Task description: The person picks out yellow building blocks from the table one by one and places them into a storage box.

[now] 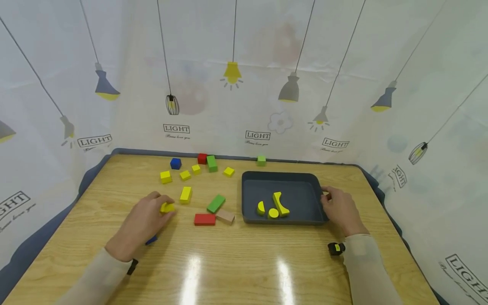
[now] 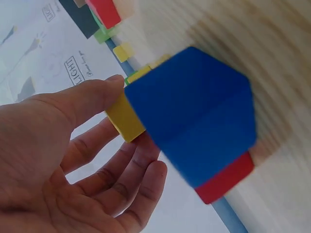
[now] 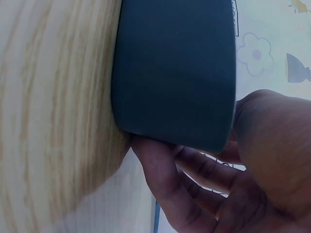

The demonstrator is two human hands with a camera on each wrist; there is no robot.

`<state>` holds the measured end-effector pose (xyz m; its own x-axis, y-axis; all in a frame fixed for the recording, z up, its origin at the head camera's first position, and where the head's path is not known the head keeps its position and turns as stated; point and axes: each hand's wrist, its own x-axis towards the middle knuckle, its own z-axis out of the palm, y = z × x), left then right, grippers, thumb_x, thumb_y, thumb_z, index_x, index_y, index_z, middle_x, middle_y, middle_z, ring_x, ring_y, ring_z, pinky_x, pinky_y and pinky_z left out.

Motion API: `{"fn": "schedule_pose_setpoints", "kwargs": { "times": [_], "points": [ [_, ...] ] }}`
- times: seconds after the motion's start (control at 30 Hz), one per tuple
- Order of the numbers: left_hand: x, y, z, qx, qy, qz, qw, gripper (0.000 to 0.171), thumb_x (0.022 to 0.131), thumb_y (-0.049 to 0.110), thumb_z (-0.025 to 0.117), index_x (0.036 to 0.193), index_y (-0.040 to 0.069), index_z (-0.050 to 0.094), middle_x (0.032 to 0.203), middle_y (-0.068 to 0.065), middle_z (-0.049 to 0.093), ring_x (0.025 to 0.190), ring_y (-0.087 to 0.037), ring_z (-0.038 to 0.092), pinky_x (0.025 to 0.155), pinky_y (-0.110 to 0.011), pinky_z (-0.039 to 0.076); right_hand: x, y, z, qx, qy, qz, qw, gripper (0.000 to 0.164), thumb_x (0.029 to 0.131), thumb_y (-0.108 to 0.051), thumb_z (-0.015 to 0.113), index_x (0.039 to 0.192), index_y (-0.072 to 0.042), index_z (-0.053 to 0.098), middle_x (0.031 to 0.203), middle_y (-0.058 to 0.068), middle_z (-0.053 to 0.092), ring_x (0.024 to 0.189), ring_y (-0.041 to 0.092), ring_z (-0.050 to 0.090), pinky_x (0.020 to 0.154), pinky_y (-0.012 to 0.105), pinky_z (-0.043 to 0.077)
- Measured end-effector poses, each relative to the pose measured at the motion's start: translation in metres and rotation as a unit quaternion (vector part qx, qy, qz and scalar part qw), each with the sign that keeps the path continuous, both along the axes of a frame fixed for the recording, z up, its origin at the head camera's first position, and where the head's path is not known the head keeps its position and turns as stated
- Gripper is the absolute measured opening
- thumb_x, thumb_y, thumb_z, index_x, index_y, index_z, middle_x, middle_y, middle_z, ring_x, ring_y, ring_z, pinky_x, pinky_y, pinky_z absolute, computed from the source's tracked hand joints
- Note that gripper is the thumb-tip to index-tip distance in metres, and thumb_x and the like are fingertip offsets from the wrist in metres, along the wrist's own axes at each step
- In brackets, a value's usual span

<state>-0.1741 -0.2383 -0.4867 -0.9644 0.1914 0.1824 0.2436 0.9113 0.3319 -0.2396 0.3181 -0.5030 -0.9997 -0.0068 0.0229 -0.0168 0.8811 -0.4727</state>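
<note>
Yellow block (image 1: 167, 207) on left side of table (image 1: 236, 264), pinched between thumb and fingers of left hand (image 1: 142, 218); whether lifted, cannot tell. Pinch probably surest on opposite faces — wrist clear of blue block (image 1: 151, 240), partly hidden by it. Right hand (image 1: 341, 208) grips right wall of tray (image 1: 301, 192); light hold should steady it. Red block (image 1: 204, 219), green block (image 1: 216, 203), wooden block (image 1: 225, 217) between — any carry wants height. Yellow arch (image 1: 281, 204), disc (image 1: 273, 213), half-round (image 1: 261, 208) in tray; bare floor behind them suits gentle set-down.
</note>
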Motion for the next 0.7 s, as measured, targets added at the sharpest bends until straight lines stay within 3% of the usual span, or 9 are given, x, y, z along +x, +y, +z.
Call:
{"fn": "schedule_pose_setpoints", "kwargs": {
  "times": [0.27,0.47,0.7],
  "points": [
    [-0.003,0.012,0.005,0.007,0.006,-0.003,1.0,0.033,0.101,0.019,0.094,0.127,0.002,0.085,0.117,-0.02,0.078,0.088,-0.023,0.072,0.082,-0.048,0.07,-0.001,-0.001,-0.001,0.001,0.001,0.002,1.0,0.046,0.119,-0.014,0.058,0.16,0.008,0.063,0.127,0.033,0.082,0.063,0.019,0.063,0.057,0.036,0.05],
    [-0.004,0.023,0.008,0.029,-0.017,0.0,0.9994,0.033,0.102,0.019,0.093,0.13,0.003,0.084,0.122,-0.02,0.077,0.095,-0.026,0.074,0.089,-0.05,0.071,0.0,-0.001,0.001,0.0,-0.002,0.002,1.0,0.046,0.119,-0.014,0.059,0.16,0.008,0.063,0.126,0.033,0.082,0.064,0.019,0.063,0.058,0.036,0.05],
    [-0.009,0.036,0.008,0.048,-0.017,-0.014,0.9986,0.035,0.101,0.017,0.094,0.131,0.001,0.083,0.121,-0.018,0.076,0.094,-0.021,0.071,0.084,-0.041,0.071,0.001,-0.001,0.0,0.0,-0.003,-0.002,1.0,0.046,0.12,-0.014,0.057,0.16,0.007,0.063,0.128,0.033,0.081,0.064,0.02,0.062,0.057,0.035,0.048]
  ]
}}
